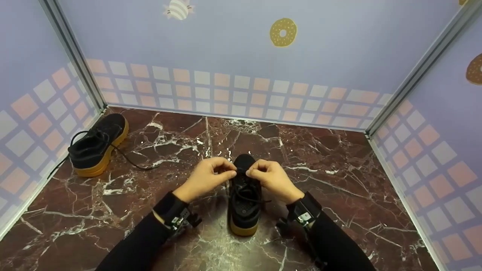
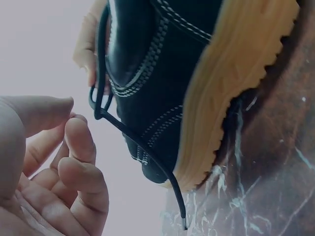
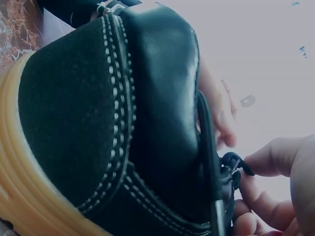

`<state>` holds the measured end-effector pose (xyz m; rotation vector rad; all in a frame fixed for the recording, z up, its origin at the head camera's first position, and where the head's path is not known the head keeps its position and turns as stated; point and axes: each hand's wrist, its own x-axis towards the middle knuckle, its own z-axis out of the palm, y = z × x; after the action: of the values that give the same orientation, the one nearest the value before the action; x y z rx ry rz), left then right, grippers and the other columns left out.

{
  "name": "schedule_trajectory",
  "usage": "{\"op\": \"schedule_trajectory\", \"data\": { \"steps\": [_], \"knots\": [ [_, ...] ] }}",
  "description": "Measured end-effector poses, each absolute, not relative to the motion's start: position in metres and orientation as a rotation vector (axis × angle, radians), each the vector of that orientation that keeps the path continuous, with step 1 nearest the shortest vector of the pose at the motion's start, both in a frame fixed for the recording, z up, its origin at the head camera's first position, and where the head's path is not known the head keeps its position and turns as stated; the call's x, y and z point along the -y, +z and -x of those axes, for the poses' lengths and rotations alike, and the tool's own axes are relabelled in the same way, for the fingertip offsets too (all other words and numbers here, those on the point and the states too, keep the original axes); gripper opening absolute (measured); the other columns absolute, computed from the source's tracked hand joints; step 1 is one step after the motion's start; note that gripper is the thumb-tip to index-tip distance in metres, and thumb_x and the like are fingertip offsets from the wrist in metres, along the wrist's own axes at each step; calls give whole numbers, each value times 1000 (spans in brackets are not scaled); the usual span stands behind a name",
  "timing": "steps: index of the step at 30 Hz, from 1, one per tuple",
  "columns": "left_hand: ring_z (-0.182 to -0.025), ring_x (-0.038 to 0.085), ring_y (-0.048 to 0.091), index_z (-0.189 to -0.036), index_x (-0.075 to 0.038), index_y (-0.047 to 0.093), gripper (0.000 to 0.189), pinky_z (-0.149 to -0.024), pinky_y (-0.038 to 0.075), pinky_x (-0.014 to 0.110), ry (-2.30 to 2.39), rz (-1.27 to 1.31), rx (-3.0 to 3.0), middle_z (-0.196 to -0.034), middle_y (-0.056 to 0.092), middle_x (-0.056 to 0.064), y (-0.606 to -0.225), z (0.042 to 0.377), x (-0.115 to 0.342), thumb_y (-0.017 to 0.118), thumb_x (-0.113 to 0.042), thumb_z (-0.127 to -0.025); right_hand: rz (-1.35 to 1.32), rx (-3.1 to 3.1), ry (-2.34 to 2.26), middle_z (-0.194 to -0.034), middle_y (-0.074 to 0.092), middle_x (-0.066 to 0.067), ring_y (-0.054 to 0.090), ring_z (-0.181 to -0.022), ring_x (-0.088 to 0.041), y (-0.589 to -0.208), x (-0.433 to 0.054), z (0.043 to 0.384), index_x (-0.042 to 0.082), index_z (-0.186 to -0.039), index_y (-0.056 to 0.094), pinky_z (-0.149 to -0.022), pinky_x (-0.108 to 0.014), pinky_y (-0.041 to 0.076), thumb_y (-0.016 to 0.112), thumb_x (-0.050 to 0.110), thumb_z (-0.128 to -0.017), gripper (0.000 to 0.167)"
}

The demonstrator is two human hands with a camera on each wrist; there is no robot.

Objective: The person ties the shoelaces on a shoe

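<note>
A black shoe with a tan sole stands upright, toe away from me, between my hands. My left hand is at the left of its front lacing, thumb and forefinger brought together. In the left wrist view a dark shoelace hangs down the shoe's side, close beside those fingertips; whether they pinch any lace cannot be made out. From the other side, my right hand pinches the dark lace between thumb and forefinger. The lace's tipped end hangs loose in the right wrist view.
A second black shoe with a tan sole stands at the far left by the wall, laces trailing onto the floor. The dark marbled floor is bounded by lilac panels at the back and both sides.
</note>
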<state>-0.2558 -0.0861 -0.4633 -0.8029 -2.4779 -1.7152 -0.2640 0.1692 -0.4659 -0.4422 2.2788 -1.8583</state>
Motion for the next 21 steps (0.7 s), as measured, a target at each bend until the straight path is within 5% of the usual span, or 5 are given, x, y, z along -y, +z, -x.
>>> {"op": "schedule_trajectory", "data": {
  "steps": [9, 16, 21],
  "knots": [
    [-86, 14, 64, -114, -5, 82, 16, -76, 53, 27, -1593, 849, 2462, -103, 76, 2, -468, 257, 79, 82, -14, -101, 507, -2270, -1846, -101, 74, -5, 63, -90, -18, -464, -173, 266, 2, -93, 81, -72, -24, 51, 78, 12, -99, 12],
    [-87, 14, 64, -114, -4, 83, 18, -80, 53, 28, -1552, 874, 2472, -100, 73, 1, -467, 257, 76, 85, -14, -98, 521, -2237, -1836, -98, 70, -2, 48, -69, -11, -464, -176, 266, 3, -98, 81, -59, -21, 37, 78, 16, -101, 13],
    [-87, 14, 64, -113, -5, 83, 18, -80, 53, 29, -1541, 854, 2489, -100, 73, 1, -467, 257, 76, 86, -16, -98, 518, -2231, -1841, -97, 70, -1, 46, -68, -10, -463, -176, 266, 2, -98, 81, -58, -21, 36, 78, 17, -101, 15]
  ]
}}
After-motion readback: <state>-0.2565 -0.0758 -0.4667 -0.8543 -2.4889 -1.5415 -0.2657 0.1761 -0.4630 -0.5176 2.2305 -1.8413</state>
